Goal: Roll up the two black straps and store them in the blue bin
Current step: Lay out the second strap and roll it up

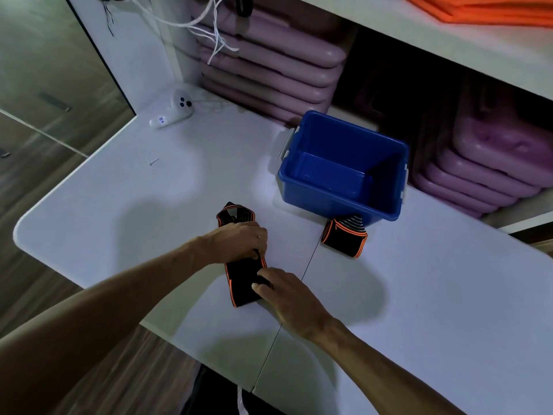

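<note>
I am leaning over the white bench point(419, 295), and my two bare arms are reaching out in front of me. My right hand point(287, 298) is lying nearest to me. Its fingertips point(258, 287) are pressing down on the near end of a black strap point(244, 280) with orange edges. The fingers are not closed around it, they are just pushing on top. The strap is lying flat on the bench, running away from me, just left of the thin seam in the bench top.

My left hand point(241, 239) is sitting a bit farther along the same strap. Its grip is curled shut over the middle of the strap, pinching it. Past that hand, the far end point(235, 215) of the strap is poking out and looking bunched up.

The second strap point(344, 236) is lying to the right, well apart from my hands. It is folded in a loose heap, and its far side is touching the front wall of the blue bin point(326, 202). The bin is standing open on the bench.

Farther back on the left, a small screw point(153, 161) and a white controller point(175, 113) are lying on the bench. Behind them, purple pads point(269, 61) are sitting in stacks under a shelf, and white cords point(209, 28) are hanging down.
</note>
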Tool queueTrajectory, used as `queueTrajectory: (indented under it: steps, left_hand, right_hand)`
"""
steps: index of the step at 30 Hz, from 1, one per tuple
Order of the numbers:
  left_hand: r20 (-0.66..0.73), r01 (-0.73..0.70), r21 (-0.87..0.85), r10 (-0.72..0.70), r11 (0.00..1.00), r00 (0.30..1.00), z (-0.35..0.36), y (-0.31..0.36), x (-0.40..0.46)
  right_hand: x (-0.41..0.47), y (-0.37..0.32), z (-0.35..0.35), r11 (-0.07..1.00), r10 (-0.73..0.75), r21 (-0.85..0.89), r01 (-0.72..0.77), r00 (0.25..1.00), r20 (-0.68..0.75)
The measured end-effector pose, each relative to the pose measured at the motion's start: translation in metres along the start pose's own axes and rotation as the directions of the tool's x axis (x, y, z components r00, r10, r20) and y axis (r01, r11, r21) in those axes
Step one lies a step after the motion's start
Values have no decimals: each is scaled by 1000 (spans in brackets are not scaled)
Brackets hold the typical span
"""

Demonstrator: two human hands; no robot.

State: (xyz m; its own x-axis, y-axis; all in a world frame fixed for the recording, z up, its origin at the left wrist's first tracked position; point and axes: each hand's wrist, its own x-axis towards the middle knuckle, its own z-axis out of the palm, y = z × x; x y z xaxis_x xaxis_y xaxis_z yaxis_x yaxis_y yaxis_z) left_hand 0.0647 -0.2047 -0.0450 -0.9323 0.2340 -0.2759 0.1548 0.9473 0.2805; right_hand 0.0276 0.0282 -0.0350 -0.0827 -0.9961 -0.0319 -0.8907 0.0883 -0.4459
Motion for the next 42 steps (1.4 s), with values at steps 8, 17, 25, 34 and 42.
queueTrajectory:
  steps: [8,17,25,34,42]
  left_hand:
    - [-43,-27,140,34,990,999,-5,13,-1]
    - [-304,55,62,-33,997,952,8,2,-24]
    - [-370,341,78,-291,937,882,43,-7,-63]
    - [-371,328,179,-245,928,896,25,-23,-59]
    - [-448,414,123,-322,902,834,40,-9,-71]
  right_hand:
    - [0,6,7,999,-28,20,29,999,-26]
    - [7,18,6,996,-22,87,24,999,-26]
    - [8,18,6,995,-33,96,35,999,-23]
    - [12,23,2,997,-65,52,64,998,20]
    - [14,26,-3,993,-73,95,73,997,1]
